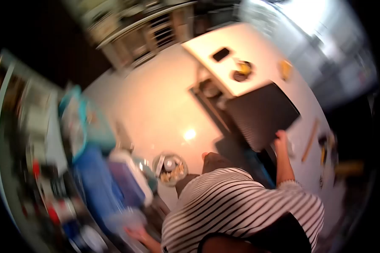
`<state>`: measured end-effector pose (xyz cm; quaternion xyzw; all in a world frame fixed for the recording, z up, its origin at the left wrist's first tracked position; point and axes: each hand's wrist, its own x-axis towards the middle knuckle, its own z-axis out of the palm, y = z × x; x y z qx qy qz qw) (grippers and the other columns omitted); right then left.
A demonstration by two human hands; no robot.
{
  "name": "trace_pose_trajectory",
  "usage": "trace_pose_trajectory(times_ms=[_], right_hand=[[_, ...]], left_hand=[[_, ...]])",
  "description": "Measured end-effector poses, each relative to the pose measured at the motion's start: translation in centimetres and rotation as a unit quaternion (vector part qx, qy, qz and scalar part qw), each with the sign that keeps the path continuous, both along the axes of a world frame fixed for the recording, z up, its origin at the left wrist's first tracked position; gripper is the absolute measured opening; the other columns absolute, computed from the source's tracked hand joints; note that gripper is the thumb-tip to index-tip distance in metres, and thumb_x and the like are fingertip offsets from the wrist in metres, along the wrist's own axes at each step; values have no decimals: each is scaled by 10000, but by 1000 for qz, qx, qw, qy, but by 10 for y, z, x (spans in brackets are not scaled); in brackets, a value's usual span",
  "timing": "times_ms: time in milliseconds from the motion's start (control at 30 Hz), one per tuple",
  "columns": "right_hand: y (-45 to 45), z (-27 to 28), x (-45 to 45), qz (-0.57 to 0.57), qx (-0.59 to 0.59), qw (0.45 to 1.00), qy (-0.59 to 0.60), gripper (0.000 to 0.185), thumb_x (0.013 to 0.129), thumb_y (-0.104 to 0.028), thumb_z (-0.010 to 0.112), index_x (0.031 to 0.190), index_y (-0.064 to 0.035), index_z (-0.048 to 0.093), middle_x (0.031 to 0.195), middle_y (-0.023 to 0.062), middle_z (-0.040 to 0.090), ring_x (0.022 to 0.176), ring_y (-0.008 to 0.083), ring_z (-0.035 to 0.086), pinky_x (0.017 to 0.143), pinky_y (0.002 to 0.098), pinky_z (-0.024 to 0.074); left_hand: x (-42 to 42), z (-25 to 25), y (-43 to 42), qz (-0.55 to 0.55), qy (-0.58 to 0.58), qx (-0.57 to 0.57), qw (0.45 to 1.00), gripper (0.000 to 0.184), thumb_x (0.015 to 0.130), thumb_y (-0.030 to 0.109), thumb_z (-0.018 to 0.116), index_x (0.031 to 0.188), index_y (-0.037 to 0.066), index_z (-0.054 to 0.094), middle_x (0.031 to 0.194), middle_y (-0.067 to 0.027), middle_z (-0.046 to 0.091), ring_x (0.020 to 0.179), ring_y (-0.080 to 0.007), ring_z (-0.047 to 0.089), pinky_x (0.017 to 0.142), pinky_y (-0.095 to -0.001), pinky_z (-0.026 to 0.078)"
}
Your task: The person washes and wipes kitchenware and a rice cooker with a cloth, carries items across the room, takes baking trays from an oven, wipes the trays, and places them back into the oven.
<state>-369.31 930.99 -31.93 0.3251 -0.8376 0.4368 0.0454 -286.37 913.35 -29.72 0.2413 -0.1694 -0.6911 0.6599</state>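
At the lower left, my left hand (138, 233) is closed at the rim of a clear plastic container (124, 220), though motion blurs the fingers. Beneath and beyond that container are a long blue bin (96, 185) and a white-rimmed tub (133, 177). On the other side, my right hand (280, 138) has its fingers bunched at the near edge of a dark textured panel (261, 111). Whether the panel is part of a chair or lies against the table, I cannot tell. A round clear container (170, 169) with pale pieces inside sits by my legs.
A light table (215, 40) bears a black phone-like object (221, 54) and a dark-and-yellow item (242, 71). Something yellow (285, 69) and a long brown stick (310, 140) lie farther right. Teal-edged bin (86, 118) and shelves (42, 114) line the left; a cabinet (150, 36) stands behind.
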Motion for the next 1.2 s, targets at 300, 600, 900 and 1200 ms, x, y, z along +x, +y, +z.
trace_pose_trajectory(times_ms=[300,600,900,1200], right_hand=[[21,-99,-155,-241,-123,732,-625,160,708,-218,515,817,-111,561,817,26,553,726,213,505,567,382,422],[-302,58,217,361,42,784,-503,350,871,-234,481,1180,-70,505,973,113,637,791,163,609,770,276,478],[-401,119,627,461,423,382,-680,478,902,-406,467,1179,-21,407,966,119,555,860,208,564,721,318,452],[-395,133,638,438,407,450,-664,322,871,-362,557,937,-60,468,920,152,536,785,272,554,632,325,490]], left_hand=[[-68,97,-65,247,-74,189,948,262,851,193,548,1074,54,542,1081,-92,575,1012,-255,533,935,-400,388],[-98,93,-52,224,-113,175,952,325,813,73,564,1130,38,501,1073,-90,568,1013,-231,540,908,-370,424],[-101,55,10,205,-61,126,969,508,731,-4,618,1214,27,465,1118,-75,572,962,-191,574,827,-321,474],[-25,-34,-101,455,-25,261,851,194,798,25,568,992,21,563,947,-74,604,818,-186,573,730,-288,479]])
